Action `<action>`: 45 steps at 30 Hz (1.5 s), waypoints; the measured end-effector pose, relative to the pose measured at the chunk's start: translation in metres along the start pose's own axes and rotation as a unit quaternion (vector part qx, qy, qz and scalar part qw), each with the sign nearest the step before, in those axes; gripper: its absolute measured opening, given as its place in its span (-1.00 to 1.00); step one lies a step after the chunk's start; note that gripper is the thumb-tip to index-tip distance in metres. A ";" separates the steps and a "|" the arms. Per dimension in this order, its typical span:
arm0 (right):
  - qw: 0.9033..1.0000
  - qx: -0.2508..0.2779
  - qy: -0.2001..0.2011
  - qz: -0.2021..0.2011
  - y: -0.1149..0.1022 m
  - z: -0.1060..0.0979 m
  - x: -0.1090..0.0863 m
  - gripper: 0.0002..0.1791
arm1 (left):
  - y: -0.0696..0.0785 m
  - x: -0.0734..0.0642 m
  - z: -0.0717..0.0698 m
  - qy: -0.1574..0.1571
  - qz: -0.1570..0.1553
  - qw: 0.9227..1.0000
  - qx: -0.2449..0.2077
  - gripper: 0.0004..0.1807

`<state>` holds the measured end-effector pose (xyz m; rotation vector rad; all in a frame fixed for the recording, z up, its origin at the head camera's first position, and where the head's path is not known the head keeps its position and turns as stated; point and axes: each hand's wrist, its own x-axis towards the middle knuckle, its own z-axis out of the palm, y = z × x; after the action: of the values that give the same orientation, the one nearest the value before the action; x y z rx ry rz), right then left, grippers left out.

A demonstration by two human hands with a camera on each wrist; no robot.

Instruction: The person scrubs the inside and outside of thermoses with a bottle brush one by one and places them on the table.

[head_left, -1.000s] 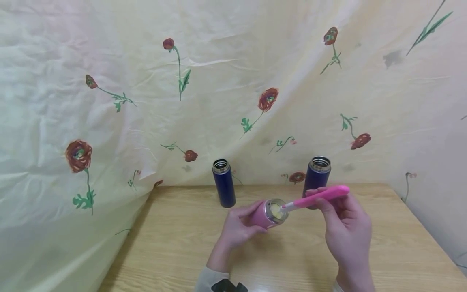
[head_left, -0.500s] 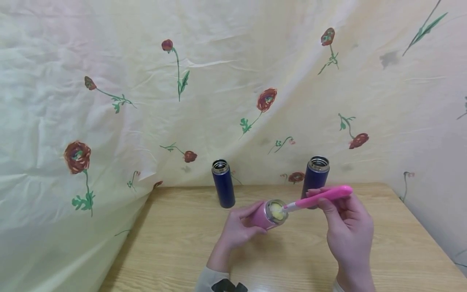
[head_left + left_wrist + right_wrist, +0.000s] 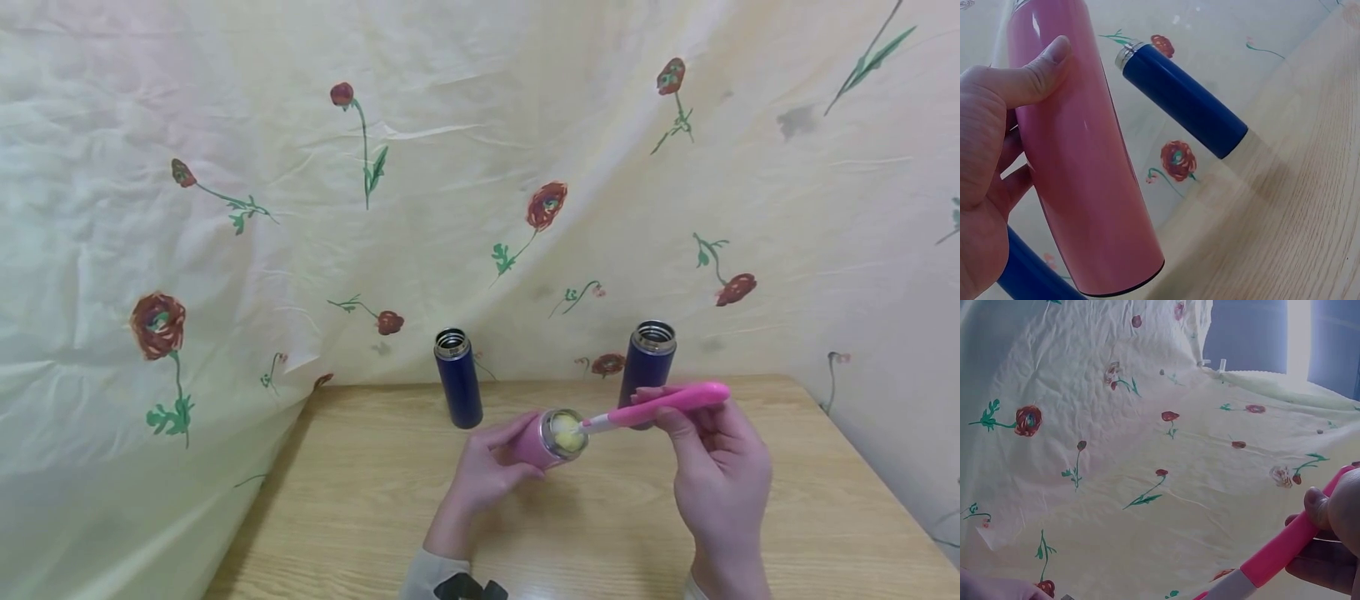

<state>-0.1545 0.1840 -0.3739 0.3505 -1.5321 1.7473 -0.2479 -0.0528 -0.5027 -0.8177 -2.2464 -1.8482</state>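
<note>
I have the left hand holding a pink cylindrical flask in its grip, tilted over the pale wooden desk. Right hand pinches a slim pink-and-white tool in its grip, end at the flask's mouth. Two open dark-blue cylindrical flasks stand behind.

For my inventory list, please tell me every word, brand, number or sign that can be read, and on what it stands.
None can be read on the pink bottle, the left blue bottle, the right blue bottle or the pink-handled tool.
The cloth shows only flowers.
</note>
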 end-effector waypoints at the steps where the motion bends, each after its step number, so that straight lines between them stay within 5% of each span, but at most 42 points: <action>1: 1.000 0.001 0.005 0.005 0.000 0.000 0.000 -0.83 | 0.000 0.000 0.000 0.000 0.003 1.000 0.000 -0.13; 19: 0.996 0.000 0.074 0.058 -0.008 0.000 0.002 -0.76 | -0.009 0.000 0.004 0.044 0.066 0.996 0.042 -0.15; 26: 0.991 0.027 0.115 0.061 -0.008 0.003 0.002 -0.71 | -0.013 0.004 0.007 0.086 0.142 0.983 0.075 -0.18; 35: 0.974 0.038 0.215 0.069 -0.011 0.007 0.001 -0.64 | -0.014 0.007 0.011 0.131 0.182 0.971 0.088 -0.21; 40: 0.977 0.022 0.178 0.115 -0.011 0.002 0.001 -0.63 | -0.008 0.003 0.007 0.081 0.144 0.986 0.010 -0.23; 45: 0.990 -0.022 0.054 0.127 -0.002 -0.005 0.002 -0.73 | -0.009 -0.001 0.006 0.022 0.101 0.994 -0.025 -0.27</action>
<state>-0.1537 0.1892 -0.3724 0.0368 -1.5879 1.8906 -0.2498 -0.0488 -0.5121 -0.9626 -2.0157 -1.8157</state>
